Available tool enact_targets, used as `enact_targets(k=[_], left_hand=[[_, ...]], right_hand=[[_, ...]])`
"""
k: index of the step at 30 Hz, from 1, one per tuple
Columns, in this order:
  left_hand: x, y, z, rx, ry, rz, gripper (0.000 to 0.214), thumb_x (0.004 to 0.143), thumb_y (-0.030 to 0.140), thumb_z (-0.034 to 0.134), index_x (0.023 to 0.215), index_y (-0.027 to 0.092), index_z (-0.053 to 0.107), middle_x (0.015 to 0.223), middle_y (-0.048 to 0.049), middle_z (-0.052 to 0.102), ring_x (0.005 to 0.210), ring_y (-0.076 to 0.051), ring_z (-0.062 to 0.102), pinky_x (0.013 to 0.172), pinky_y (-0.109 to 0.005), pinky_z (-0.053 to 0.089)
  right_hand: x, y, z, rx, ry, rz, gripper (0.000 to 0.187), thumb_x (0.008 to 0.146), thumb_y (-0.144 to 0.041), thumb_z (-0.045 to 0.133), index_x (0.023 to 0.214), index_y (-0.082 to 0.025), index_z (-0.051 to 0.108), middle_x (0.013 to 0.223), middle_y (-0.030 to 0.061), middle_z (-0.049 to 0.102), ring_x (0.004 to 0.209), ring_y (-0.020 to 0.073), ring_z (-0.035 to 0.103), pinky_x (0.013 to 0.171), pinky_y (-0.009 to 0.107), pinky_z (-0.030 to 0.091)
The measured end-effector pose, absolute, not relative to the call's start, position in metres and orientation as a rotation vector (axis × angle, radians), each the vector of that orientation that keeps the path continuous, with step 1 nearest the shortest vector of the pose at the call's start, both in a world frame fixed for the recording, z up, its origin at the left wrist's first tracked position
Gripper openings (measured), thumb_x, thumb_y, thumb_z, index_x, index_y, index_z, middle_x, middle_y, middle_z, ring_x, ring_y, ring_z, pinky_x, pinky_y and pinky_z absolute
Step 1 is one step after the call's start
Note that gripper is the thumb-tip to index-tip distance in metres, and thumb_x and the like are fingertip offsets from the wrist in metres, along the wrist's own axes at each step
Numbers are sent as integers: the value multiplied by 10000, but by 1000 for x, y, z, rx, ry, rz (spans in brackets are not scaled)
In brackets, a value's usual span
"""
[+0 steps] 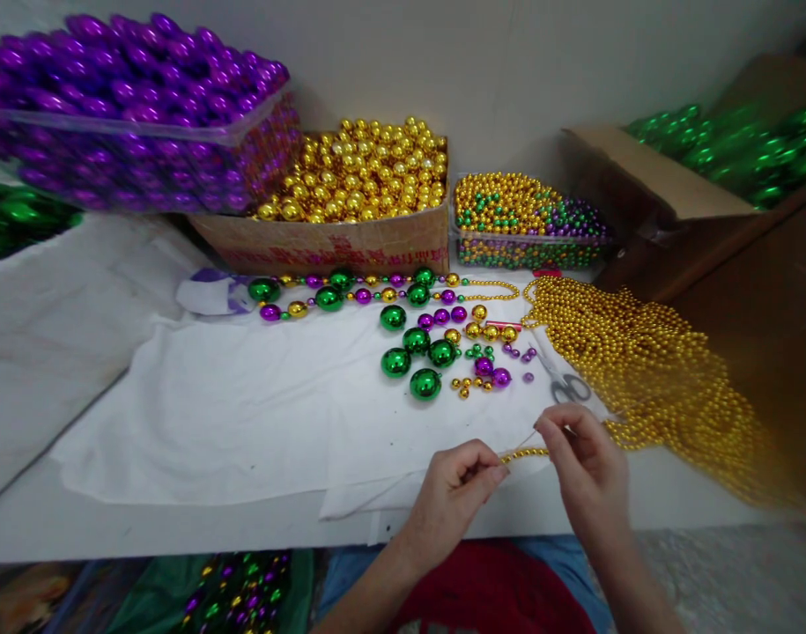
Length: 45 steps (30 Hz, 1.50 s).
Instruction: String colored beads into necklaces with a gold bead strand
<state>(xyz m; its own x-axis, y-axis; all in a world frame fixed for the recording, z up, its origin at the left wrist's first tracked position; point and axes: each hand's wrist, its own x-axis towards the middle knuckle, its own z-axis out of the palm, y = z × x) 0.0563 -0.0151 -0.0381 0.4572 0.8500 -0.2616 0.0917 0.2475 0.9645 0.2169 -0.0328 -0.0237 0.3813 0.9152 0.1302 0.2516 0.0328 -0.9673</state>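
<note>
My left hand pinches one end of a short strand of small gold beads near the table's front edge. My right hand pinches the same strand from the other side, fingers closed on it and on a thin thread. A big heap of gold bead strands lies just right of my hands. Loose green balls, purple and gold beads lie on the white cloth ahead. A finished strand of mixed beads stretches farther back.
Scissors lie by the gold heap. At the back stand a clear tray of purple balls, a cardboard box of gold balls, a clear tub of mixed beads and a box of green balls.
</note>
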Motion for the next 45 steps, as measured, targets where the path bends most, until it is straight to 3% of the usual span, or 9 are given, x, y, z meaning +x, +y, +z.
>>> enact_targets(k=[3,6,16,26,31,35,40,45], left_hand=[[56,-16,-38,1244,954,635,252,833,346,558,682,145,553,573,38,397,567,-100,357,524,-221,253],[54,-19,-40,1250,942,605,276,836,366,560,667,148,536,569,42,382,558,-95,337,514,-221,226],[55,-15,-46,983,967,618,311,750,449,644,699,146,594,540,52,408,497,-72,318,481,-204,225],[55,-13,-47,940,949,636,306,744,448,653,716,146,614,523,49,433,479,-71,336,475,-203,235],[55,-14,-47,926,951,630,324,739,469,653,719,149,607,530,47,439,480,-74,336,473,-203,237],[55,-15,-46,914,943,638,293,738,438,655,704,152,604,528,51,437,483,-72,339,485,-204,248],[54,-15,-47,905,946,650,270,741,412,654,696,151,601,526,55,428,482,-69,334,495,-205,252],[54,-16,-50,908,952,648,260,759,401,640,700,151,599,530,52,435,483,-71,332,494,-207,245]], right_hand=[[220,-27,-26,-1337,-827,1068,170,814,-336,624,732,-198,570,714,4,517,591,119,410,535,248,347],[231,-18,-25,-1162,-568,1249,202,747,-331,681,675,-190,556,720,9,486,626,120,429,507,224,344],[244,-21,-22,-1354,-808,1131,201,802,-402,646,791,-202,637,800,41,608,688,151,512,540,244,395],[243,-20,-22,-1333,-1016,1288,275,884,-433,538,890,-194,674,937,72,644,821,182,552,597,246,435],[241,-22,-18,-1450,-1237,1172,219,866,-408,582,937,-216,659,910,32,635,707,147,515,618,253,405],[239,-24,-18,-1464,-1336,1019,167,871,-353,581,807,-209,636,821,24,606,767,172,531,635,267,384],[239,-27,-19,-1467,-1316,966,140,865,-329,597,793,-215,633,821,12,599,788,168,533,672,267,394],[234,-28,-17,-1527,-1187,1020,208,905,-389,523,927,-220,642,822,12,626,705,147,511,582,248,376]])
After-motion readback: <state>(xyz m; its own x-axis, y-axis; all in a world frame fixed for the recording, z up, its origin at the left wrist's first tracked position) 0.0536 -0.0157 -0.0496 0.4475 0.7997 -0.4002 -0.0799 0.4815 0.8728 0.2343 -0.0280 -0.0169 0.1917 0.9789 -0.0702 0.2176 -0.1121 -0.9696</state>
